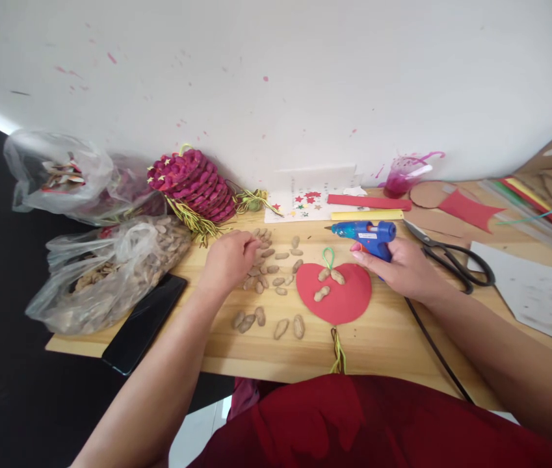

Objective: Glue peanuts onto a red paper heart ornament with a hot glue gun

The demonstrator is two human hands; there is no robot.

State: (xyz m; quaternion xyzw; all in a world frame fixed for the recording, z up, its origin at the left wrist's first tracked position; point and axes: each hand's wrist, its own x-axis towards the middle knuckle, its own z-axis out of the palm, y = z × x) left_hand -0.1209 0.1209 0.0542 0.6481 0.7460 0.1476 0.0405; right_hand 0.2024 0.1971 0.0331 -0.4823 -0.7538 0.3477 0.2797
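Clear, crinkled plastic bags of peanut shells (110, 273) sit well out to the left of the left hand, with a flat black phone (144, 323) lying just beside them at the near table edge. Behind that hand rests a magenta scaled ornament with yellow-green tassels (192, 185). The left hand (229, 260) is palm down, fingers curled onto a loose scatter of tan peanuts in their shells (268, 273); whether it has pinched one cannot be told. Its forearm runs back toward the near edge on a slant.

Between the two hands lies a red heart-shaped paper cutout (341, 296), its green loop pointing away from the person and its yellow-green tassel hanging over the near table edge. Three peanuts lie on its upper half.

The right hand (405, 266) is clamped around the grip of a blue hot glue gun (366, 234). The gun's long axis lies nearly level across the table, nozzle pointing left, tip above the bare wood just beyond the heart's loop. Its black cord (434, 351) trails off the near edge by the right forearm.

Just right of this hand lie black-handled scissors (456, 260), blades pointing away and left. Farther right sit a white sheet (539, 292) and coloured paper strips (543, 208). Bare light wooden table (393, 338) stays open in front of the heart.
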